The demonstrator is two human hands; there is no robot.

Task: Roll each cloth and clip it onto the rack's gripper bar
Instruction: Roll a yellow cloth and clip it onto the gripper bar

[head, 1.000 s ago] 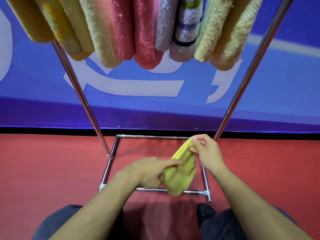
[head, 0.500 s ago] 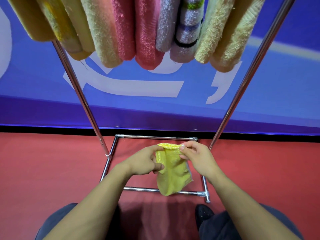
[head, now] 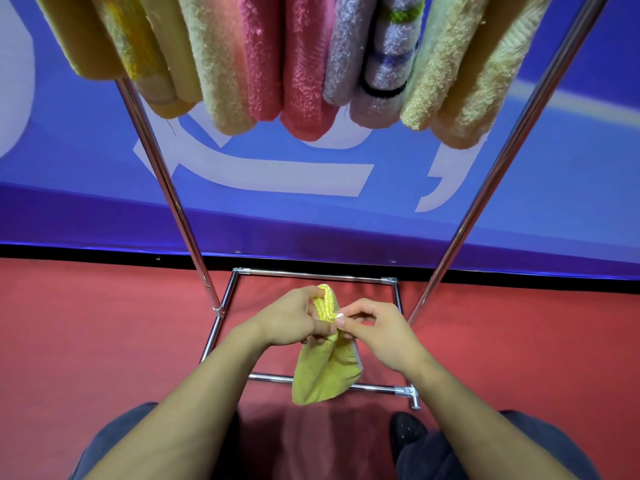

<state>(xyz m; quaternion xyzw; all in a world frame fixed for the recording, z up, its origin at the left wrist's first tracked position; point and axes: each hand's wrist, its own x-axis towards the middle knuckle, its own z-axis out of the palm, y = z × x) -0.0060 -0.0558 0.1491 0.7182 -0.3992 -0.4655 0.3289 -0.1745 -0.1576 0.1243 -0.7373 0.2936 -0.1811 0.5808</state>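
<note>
Overhead, rolled cloths (head: 298,64) hang from rack (head: 166,174); below, left hand (head: 294,320) grips yellow cloth (head: 322,372), right hand (head: 377,334) pinches its edge.

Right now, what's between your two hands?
In the head view, the yellow cloth: my left hand grips its bunched top, my right hand pinches the edge beside it, and the rest hangs below.

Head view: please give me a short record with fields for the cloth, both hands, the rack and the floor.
cloth: yellow cloth, partly gathered, lower end hanging loose
left hand: left hand grips the cloth's upper part
right hand: right hand pinches the cloth's edge with its fingers
rack: metal rack, rolled cloths hanging at top
floor: red floor
</note>
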